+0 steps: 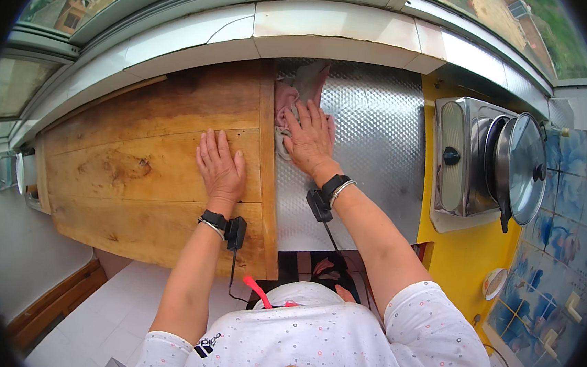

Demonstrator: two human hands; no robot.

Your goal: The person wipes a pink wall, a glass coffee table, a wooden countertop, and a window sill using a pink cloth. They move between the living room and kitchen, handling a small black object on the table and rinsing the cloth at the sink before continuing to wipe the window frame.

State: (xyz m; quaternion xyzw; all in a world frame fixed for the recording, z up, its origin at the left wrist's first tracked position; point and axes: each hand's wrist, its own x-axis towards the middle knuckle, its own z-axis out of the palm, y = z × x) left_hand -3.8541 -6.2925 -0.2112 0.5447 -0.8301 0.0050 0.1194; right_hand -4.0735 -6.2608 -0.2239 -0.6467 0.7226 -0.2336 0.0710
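Observation:
My left hand (220, 170) rests flat, palm down, on a wooden board (119, 170) that covers the left part of the counter. Its fingers are a little apart and hold nothing. Over a crumpled pink and grey cloth (285, 100), my right hand (311, 139) presses with spread fingers. The cloth lies on a textured silver metallic sheet (373, 153), close to the board's right edge, and is partly hidden under the palm. Both wrists carry black straps with small boxes and cables, along with bracelets.
To the right, a metal gas stove (448, 190) bears a pan with a glass lid (526, 168) on a yellow surface (453, 253). A small bowl (495, 283) sits by the blue tiled wall (566, 205). Behind the counter runs a tiled window ledge (337, 24).

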